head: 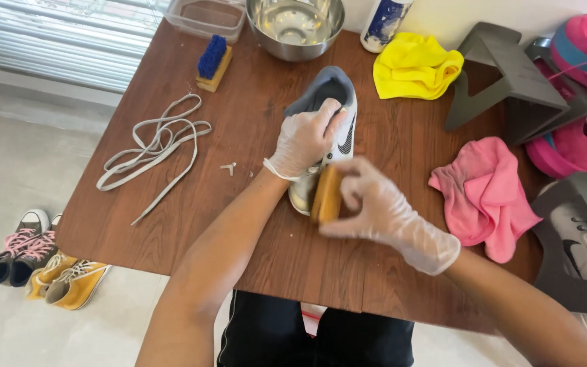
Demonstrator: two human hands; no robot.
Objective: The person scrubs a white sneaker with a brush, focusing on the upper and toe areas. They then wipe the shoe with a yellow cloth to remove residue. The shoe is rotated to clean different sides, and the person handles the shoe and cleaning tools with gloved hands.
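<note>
Wooden table [171, 224] mid-scene: gloved left hand [304, 139] clamps over a white sneaker [338, 112], gloved right hand [375, 207] grips a wooden brush [327, 196] against its toe; grey laces [154, 146] lie left.

Brown wooden table [266, 122]: white sneaker [331, 102] mid-surface, grey laces [154, 146] toward left edge, blue brush [212, 61], steel bowl [295, 26] at far edge, yellow cloth [416, 66], pink cloth [487, 197] near right edge.

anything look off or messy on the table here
Only small things: the grey shoelace lies loose in a tangle left of the white sneaker, beside a small pale scrap on the brown wooden table. Nothing looks spilled or damaged.
</note>
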